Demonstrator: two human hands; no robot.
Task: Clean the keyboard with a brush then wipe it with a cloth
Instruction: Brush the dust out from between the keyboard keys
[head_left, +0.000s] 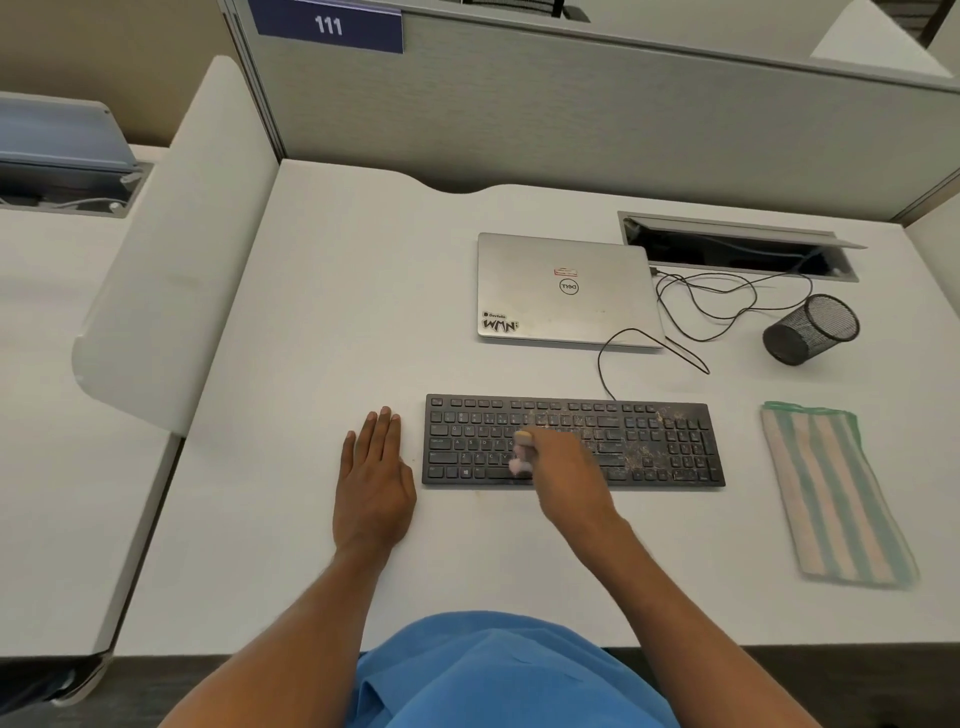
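While its fingers are curled round a small pale brush (522, 453), the right hand (566, 467) sits over the middle of the black keyboard (654, 447), the brush end down on the keys near the bottom row. The hand and brush are blurred, so I can't make out the bristles. The keys to the left of the brush look dark and plain; the right half, number pad included, is speckled with light crumbs.

The left hand (374, 478) lies flat on the white desk (311, 338) just beside the keyboard's left edge, fingers straight and together, holding nothing.

There is bare desk along the near edge of the keyboard and to the left of it. To the right, apart from the keyboard, lies a striped green and beige cloth (831, 493), folded long.

Beyond the keyboard a closed silver Dell laptop (561, 291) rests, and the keyboard's black cable (727, 299) loops past it toward an open cable hatch (737, 247). A black mesh pen cup (810, 330) lies tipped on its side at far right. A white divider panel (171, 249) walls the left edge.
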